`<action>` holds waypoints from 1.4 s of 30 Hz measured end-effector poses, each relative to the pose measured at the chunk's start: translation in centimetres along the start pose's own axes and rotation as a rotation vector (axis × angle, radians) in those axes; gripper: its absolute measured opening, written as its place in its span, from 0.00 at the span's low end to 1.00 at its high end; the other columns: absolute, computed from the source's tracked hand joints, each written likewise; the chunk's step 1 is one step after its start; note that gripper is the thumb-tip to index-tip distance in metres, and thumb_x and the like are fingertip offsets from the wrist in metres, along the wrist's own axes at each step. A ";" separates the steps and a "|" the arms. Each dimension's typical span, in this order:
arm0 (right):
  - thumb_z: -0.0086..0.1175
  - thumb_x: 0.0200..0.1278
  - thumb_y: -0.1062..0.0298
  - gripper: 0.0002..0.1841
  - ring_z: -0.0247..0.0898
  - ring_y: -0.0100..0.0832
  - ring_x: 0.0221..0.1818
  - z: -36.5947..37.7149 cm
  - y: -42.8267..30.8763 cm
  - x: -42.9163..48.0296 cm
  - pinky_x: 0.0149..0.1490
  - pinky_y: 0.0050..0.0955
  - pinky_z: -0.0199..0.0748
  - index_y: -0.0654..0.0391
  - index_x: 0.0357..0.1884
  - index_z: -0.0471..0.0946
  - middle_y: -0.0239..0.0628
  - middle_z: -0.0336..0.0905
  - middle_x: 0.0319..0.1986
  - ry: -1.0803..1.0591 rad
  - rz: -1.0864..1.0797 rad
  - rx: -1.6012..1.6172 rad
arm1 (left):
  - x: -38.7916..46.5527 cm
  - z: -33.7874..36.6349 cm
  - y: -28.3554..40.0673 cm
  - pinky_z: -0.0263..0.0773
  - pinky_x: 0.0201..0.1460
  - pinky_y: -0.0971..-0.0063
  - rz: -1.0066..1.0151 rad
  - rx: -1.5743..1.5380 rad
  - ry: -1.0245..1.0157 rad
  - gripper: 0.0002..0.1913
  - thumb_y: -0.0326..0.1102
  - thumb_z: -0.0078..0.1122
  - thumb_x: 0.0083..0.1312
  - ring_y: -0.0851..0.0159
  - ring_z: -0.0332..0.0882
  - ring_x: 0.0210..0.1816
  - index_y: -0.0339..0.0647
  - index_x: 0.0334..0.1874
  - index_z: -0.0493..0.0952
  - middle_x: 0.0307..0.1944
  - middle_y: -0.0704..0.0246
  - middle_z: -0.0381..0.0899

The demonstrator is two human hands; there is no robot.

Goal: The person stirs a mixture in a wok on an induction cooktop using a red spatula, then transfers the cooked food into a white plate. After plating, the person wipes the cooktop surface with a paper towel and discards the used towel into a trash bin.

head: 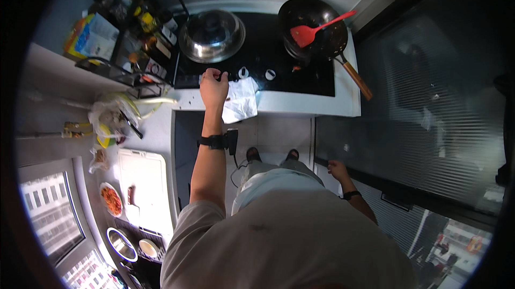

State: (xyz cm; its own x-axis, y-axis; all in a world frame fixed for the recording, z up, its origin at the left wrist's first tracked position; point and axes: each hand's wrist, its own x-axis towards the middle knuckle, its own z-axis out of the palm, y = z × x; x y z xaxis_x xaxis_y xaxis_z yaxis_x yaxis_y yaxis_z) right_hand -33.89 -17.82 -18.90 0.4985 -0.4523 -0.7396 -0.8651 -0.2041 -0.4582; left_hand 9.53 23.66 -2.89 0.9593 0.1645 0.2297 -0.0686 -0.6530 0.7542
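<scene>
My left hand (213, 86) reaches over the front left of a black glass cooktop (257, 47), its fingers curled inward. Whether it grips anything small is hidden. Just right of that hand, a crumpled white paper sheet (241, 102) lies across the counter's front edge. Two control knobs, a left knob (243, 72) and a right knob (270, 74), sit behind the paper. A pan with a domed steel-rimmed lid (212, 36) covers the left burner. A dark wok (322, 11) with a red spatula (303, 35) in it occupies the right burner. My right hand (338, 170) hangs at my side, fingers loosely bent, holding nothing visible.
A rack of bottles (155, 47) borders the cooktop's left. On the left counter are a plastic bag (108, 114), a black-handled knife (132, 126), a white cutting board (149, 172) with a cleaver (132, 200), and a food plate (111, 199). A ribbed glass door (418, 100) stands right.
</scene>
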 end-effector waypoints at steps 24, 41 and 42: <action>0.50 0.71 0.74 0.21 0.79 0.34 0.45 -4.8 6.5 -11.0 0.50 0.31 0.80 0.70 0.63 0.75 0.48 0.82 0.46 0.031 0.134 0.012 | -4.6 20.5 4.1 0.81 0.51 0.54 -0.396 -0.005 -0.375 0.15 0.40 0.57 0.69 0.44 0.85 0.49 0.36 0.50 0.74 0.47 0.50 0.85; 0.55 0.73 0.70 0.19 0.79 0.26 0.41 -4.3 -10.9 -9.3 0.50 0.25 0.78 0.65 0.62 0.77 0.40 0.85 0.43 -0.103 -0.126 -0.488 | -14.1 13.3 2.8 0.80 0.52 0.52 -0.099 -0.391 -0.546 0.19 0.29 0.57 0.63 0.46 0.83 0.50 0.42 0.58 0.76 0.54 0.55 0.81; 0.56 0.73 0.69 0.19 0.80 0.26 0.41 -3.0 -12.7 -8.2 0.49 0.25 0.78 0.65 0.62 0.77 0.39 0.85 0.42 -0.051 -0.116 -0.477 | -16.2 12.1 1.8 0.79 0.52 0.53 -0.063 -0.420 -0.668 0.18 0.30 0.58 0.63 0.46 0.83 0.50 0.42 0.57 0.77 0.52 0.55 0.82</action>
State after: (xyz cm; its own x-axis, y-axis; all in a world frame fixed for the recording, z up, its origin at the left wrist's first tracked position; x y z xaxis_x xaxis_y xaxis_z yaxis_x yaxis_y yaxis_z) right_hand -27.13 -14.14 -5.49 0.5848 -0.3627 -0.7256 -0.7273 -0.6305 -0.2711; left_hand -2.86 10.91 -12.72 0.9173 -0.3734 -0.1385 0.0211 -0.3017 0.9532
